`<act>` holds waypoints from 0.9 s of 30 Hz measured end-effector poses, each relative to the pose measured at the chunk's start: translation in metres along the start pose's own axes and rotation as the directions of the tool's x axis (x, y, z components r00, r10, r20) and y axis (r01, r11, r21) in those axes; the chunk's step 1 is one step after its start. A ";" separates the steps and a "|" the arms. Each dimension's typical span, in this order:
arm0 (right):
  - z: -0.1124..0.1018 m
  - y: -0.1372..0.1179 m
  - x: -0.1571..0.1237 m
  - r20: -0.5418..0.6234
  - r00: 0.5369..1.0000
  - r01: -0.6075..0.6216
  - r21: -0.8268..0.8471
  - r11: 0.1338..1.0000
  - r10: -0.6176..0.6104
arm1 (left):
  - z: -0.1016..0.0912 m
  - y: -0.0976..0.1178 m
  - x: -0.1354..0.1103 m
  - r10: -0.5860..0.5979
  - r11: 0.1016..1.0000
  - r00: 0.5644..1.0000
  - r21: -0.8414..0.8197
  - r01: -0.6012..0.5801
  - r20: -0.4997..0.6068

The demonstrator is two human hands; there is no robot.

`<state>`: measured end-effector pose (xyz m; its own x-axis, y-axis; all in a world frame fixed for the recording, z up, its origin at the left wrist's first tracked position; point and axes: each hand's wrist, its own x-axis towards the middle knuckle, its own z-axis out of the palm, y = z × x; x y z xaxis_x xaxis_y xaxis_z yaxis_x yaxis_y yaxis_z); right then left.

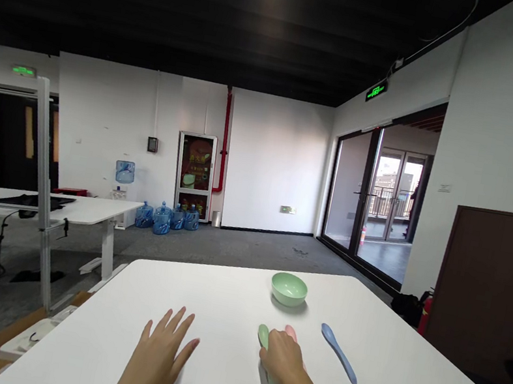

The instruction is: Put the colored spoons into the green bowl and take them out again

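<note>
My left hand [157, 354] is held palm down at the left of the white table [226, 306], its fingers spread and nothing in it. My right hand [284, 358] is closed over a green spoon [264, 334], whose bowl end sticks out past the fingers. Beneath the same hand lies a pink spoon [290, 332], mostly covered; whether the fingers touch it I cannot tell. Off to the right a blue spoon [339, 355] rests slantwise on the tabletop. Beyond the spoons a light green bowl [289, 290] stands upright.
At the left stand another white desk [94, 210] with cables and a metal frame post [40, 180]. Boxes [21, 329] lie on the floor beside my table. Several blue water bottles [162, 220] line the back wall. A brown cabinet [494, 280] rises at the right.
</note>
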<state>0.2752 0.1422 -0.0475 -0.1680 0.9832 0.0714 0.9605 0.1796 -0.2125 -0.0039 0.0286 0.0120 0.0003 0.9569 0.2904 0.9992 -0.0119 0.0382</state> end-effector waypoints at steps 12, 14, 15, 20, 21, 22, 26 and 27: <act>-0.009 -0.007 -0.012 -0.012 1.000 0.001 0.007 1.000 -0.001 | 0.002 -0.001 0.000 0.009 1.000 1.000 -0.015 -0.009 -0.030; -0.013 -0.008 -0.013 -0.015 1.000 0.003 -0.009 1.000 -0.003 | 0.002 -0.001 0.000 0.014 1.000 0.999 -0.020 -0.015 -0.037; -0.017 -0.009 -0.014 -0.026 1.000 0.001 -0.011 1.000 -0.002 | 0.001 -0.001 0.000 0.016 1.000 0.999 -0.019 -0.017 -0.038; -0.045 -0.003 -0.018 -0.110 0.994 -0.023 0.012 1.000 0.025 | 0.000 -0.001 0.002 0.006 1.000 1.000 0.009 -0.006 -0.011; -0.051 0.001 -0.017 -0.124 0.992 -0.011 0.029 1.000 0.015 | -0.001 -0.001 0.003 0.002 1.000 1.000 0.018 -0.002 -0.006; -0.055 0.006 -0.015 -0.139 0.990 0.012 0.050 0.999 -0.005 | 0.000 -0.001 0.003 0.000 1.000 1.000 0.027 0.000 -0.004; -0.064 0.036 -0.005 -0.202 0.977 0.088 0.102 0.991 -0.066 | 0.002 -0.002 0.005 -0.013 0.999 1.000 0.040 0.013 0.001; -0.065 0.044 -0.002 -0.205 0.977 0.074 0.102 0.992 -0.052 | 0.003 -0.002 0.005 -0.017 0.999 1.000 0.039 0.017 0.003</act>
<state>0.3320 0.1458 0.0059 -0.1686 0.9449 0.2805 0.9177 0.2544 -0.3051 -0.0058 0.0339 0.0108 -0.0163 0.9578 0.2870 0.9999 0.0154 0.0053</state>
